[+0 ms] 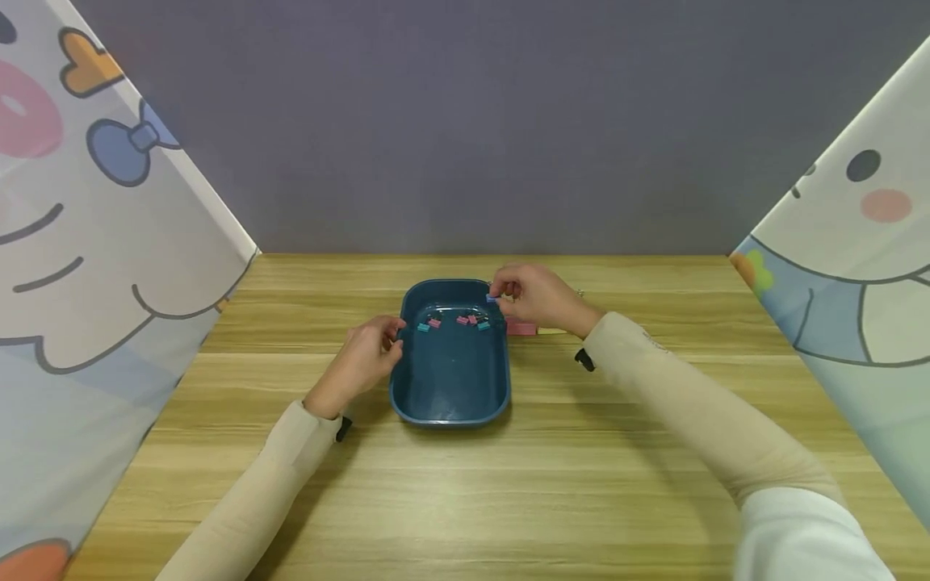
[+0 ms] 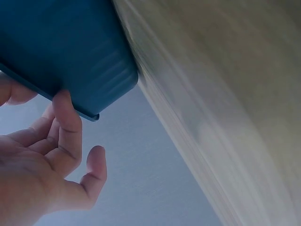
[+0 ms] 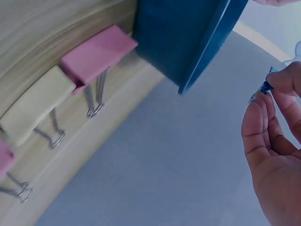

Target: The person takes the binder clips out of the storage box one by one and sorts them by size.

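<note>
One blue clip [image 1: 491,298] is pinched between the thumb and fingers of the right hand [image 1: 541,297], where it is held up at the far right corner of the tray [image 1: 450,379]. Its silver handles are seen in the right wrist view, just at the fingertips. By the left hand [image 1: 363,355], the left rim of the tray is gripped, with one fingertip laid against the outer wall. Small pink clips [image 1: 434,323] and teal clips [image 1: 423,328] are scattered inside the far half of the tray, in two loose groups, well apart from the left hand's palm and nearer to the fingertips of both hands. Just right of the tray, partly covered by the right hand, a large pink clip [image 3: 96,56] and a cream clip [image 3: 37,106] are lined up on the bench [image 1: 450,500], by which the tray is also carried.
</note>
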`<state>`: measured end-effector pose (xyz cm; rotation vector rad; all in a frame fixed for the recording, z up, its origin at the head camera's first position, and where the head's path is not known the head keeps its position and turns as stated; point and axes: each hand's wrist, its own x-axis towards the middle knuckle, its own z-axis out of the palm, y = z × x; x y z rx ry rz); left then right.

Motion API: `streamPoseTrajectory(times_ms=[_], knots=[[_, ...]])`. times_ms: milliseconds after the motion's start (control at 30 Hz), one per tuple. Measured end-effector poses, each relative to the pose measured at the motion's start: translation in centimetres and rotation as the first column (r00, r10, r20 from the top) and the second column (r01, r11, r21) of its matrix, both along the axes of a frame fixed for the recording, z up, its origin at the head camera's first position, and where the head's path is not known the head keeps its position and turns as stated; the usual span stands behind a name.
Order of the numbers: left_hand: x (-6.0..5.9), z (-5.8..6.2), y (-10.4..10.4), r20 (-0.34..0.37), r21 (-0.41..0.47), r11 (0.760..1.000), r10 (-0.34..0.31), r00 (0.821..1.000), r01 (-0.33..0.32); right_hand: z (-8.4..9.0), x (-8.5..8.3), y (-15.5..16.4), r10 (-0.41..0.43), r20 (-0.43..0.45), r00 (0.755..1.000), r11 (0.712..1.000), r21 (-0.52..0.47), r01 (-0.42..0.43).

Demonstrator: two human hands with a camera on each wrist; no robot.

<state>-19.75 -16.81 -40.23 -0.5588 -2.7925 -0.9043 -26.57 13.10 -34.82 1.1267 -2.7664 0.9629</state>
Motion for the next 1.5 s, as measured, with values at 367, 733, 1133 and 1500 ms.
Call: streamPoseTrajectory(times_ms=[367, 733, 1133, 1500], knots=[[0.0, 0.0, 0.0, 0.001, 0.0, 1.0, -0.014, 1.0, 0.014, -0.3, 0.9, 2.8, -0.011, -0.07, 0.998, 0.998, -0.07, 0.007], [0.0, 0.1, 0.0, 0.012, 0.003, 1.0, -0.005, 1.0, 0.005, -1.2, 1.4, 4.0, -0.021, -0.052, 0.998, 0.999, -0.03, 0.019], [0.0, 0.1, 0.0, 0.022, 0.002, 1.0, -0.005, 1.0, 0.005, -3.4, 2.3, 4.7, -0.018, -0.016, 1.0, 1.0, -0.014, 0.018], [0.0, 0.1, 0.1, 0.015, 0.013, 1.0, 0.003, 1.0, -0.003, -7.1, 2.8, 4.6, 0.045, 0.052, 0.998, 0.999, -0.002, -0.045]])
